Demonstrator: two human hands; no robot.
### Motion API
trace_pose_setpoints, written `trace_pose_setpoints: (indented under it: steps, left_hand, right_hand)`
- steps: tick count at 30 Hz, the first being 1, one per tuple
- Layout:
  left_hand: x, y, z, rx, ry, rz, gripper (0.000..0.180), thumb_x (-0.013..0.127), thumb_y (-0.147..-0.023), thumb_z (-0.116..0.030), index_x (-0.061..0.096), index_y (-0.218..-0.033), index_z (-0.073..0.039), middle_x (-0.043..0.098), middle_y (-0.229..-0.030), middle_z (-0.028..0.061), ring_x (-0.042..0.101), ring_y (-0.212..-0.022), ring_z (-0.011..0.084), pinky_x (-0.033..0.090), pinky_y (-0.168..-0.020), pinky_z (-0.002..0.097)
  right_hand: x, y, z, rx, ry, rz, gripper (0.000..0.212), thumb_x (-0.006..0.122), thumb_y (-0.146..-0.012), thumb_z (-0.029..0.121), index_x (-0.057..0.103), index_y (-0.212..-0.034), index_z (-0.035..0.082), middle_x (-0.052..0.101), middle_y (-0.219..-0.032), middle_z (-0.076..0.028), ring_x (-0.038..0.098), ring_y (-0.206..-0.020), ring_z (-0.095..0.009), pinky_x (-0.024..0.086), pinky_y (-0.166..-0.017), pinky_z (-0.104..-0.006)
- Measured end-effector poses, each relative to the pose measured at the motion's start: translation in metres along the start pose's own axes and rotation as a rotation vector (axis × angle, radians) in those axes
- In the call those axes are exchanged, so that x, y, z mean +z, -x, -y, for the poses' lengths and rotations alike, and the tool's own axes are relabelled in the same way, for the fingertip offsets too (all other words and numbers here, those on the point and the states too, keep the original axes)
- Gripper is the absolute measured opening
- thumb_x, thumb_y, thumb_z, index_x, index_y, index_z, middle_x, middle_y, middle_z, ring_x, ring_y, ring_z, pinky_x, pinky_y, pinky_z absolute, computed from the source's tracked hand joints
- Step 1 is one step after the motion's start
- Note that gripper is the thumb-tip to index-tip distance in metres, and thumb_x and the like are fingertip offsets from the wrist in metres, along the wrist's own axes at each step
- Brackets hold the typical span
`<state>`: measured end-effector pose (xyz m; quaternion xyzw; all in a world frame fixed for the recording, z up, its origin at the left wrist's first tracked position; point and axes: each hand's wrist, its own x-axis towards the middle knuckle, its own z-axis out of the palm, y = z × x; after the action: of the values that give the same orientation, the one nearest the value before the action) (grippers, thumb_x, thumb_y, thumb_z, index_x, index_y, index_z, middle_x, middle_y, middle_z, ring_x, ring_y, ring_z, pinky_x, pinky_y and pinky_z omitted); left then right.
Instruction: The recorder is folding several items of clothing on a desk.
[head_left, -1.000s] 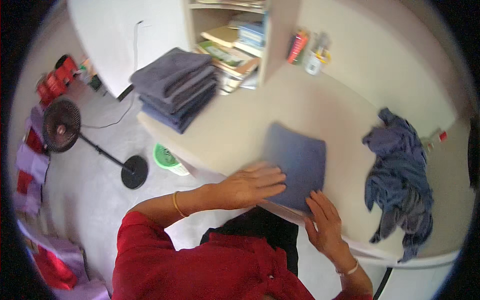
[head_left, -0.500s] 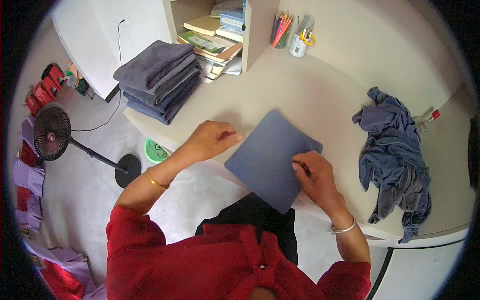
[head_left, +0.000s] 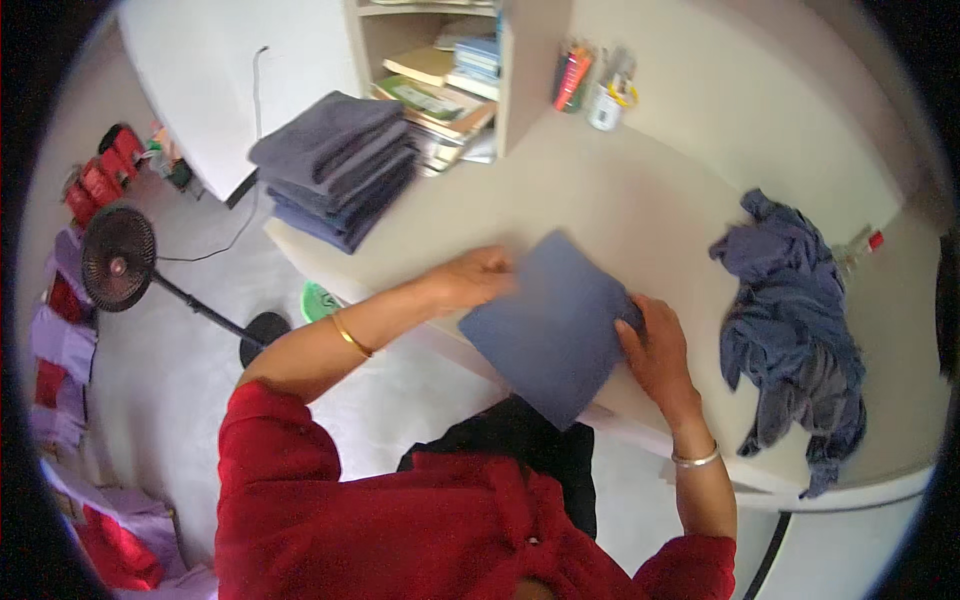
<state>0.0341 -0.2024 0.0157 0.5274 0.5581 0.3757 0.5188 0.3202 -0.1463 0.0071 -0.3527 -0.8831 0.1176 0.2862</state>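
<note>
A blue-grey cloth (head_left: 550, 330), a flat rounded square, lies partly over the desk's front edge, its near corner hanging above my lap. My right hand (head_left: 658, 345) grips its right edge, thumb on top and fingers at the rim. At the cloth's left edge is my left hand (head_left: 475, 280), its fingers bent and smeared by motion, so whether they hold the edge is unclear. A stack of folded dark grey and blue cloths (head_left: 335, 165) stands at the desk's left. Crumpled blue-grey cloths (head_left: 795, 320) lie heaped at the right.
Behind the stack, a shelf (head_left: 510, 85) holds books and papers. Pencils (head_left: 572, 75) and a white cup (head_left: 606, 108) stand at the back wall. A clear bottle with a red cap (head_left: 874, 240) is beyond the heap. On the floor left are a black fan (head_left: 118, 258) and a green basket (head_left: 318, 300).
My left hand has come to the cloth's left edge. My right hand has moved to its right corner and taken hold there, and that side looks lifted. The whole view has shifted slightly.
</note>
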Motion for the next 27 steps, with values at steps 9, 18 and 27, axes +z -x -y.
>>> trace_pose_setpoints:
  steps: [9, 18, 27]
  left_hand:
    - [-0.024, -0.002, -0.026, 0.21, 0.072, 0.145, 0.051, 0.062, -0.082, -0.001, 0.044, -0.128, -0.012, 0.055, -0.115, 0.0069, 0.048, -0.11, 0.0146, 0.038, -0.097, 0.0293]
    - [-0.127, 0.015, -0.122, 0.279, -0.002, 0.11, 0.062, 0.063, -0.08, 0.001, 0.041, -0.136, -0.011, 0.059, -0.118, 0.0111, 0.058, -0.104, 0.0158, 0.047, -0.091, 0.028]
    - [-0.278, 0.056, -0.157, 0.426, -0.081, -0.307, 0.068, 0.07, -0.08, -0.013, 0.035, -0.138, -0.007, 0.057, -0.118, 0.0161, 0.058, -0.104, 0.0202, 0.05, -0.089, 0.0311]
  right_hand:
    - [0.01, 0.008, -0.003, 0.217, -0.256, 0.018, 0.027, 0.06, -0.083, 0.006, 0.055, -0.109, 0.001, 0.056, -0.103, -0.016, 0.056, -0.096, -0.028, 0.044, -0.081, -0.0355]
    - [0.015, 0.013, -0.006, -0.11, -0.02, -0.13, 0.024, 0.063, -0.076, 0.001, 0.057, -0.099, 0.001, 0.055, -0.106, -0.017, 0.054, -0.1, -0.034, 0.044, -0.088, -0.0395]
    - [0.013, 0.016, 0.001, -0.083, 0.007, -0.113, 0.024, 0.064, -0.076, 0.002, 0.055, -0.099, 0.001, 0.053, -0.109, -0.018, 0.053, -0.102, -0.034, 0.043, -0.088, -0.0402]
